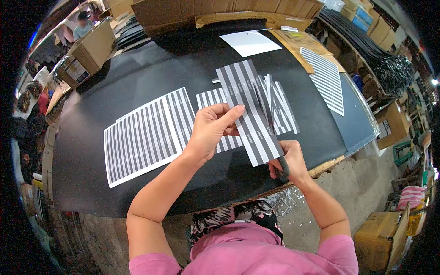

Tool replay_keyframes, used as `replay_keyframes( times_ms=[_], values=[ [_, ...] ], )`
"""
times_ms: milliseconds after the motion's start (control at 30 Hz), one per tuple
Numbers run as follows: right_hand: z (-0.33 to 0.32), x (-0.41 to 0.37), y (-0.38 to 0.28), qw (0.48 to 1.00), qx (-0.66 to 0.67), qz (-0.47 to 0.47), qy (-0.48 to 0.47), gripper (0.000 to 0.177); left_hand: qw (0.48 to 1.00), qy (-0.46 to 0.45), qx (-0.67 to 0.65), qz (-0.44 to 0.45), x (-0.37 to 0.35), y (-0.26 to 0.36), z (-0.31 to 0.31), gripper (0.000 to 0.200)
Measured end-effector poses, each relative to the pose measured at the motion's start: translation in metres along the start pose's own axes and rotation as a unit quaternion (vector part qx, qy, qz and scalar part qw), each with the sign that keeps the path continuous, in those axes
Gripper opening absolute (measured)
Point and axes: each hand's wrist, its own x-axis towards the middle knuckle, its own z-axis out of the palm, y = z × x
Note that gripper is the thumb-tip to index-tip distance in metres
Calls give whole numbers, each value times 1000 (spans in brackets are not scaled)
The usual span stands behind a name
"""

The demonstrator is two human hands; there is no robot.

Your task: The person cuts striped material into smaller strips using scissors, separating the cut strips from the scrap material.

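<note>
My left hand [212, 126] pinches a striped paper sheet [251, 114], black and grey bands with small print, thumb on top. The sheet is held up over the table, tilted. My right hand [291, 160] grips a pair of scissors [283, 167] by the dark handles, at the sheet's lower right edge. The blades run up along the sheet's right side, partly hidden by it. Below lie several cut striped strips [285, 110] and a striped piece [211, 98], partly covered by my left hand. Left of them rest larger striped sheets [146, 133].
The black tabletop [183, 59] spreads beneath. A white sheet [250, 42] and another striped sheet [326, 78] lie at the far right side. Cardboard boxes [89, 52] stand at the back left. Paper scraps [288, 201] litter the floor. A person [82, 27] is in the background.
</note>
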Motion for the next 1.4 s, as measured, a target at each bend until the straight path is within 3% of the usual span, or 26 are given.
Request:
replay_keyframes(
  times_ms=[933, 1400],
  values=[
    [3, 1, -4, 999, 2, 38, 20, 17, 1000, -2, -15, -27, 2, -4, -4, 21],
    [-1, 20, 5, 999, 43, -12, 15, 16, 999, -8, 17, -44, -5, -2, 7, 22]
  ],
)
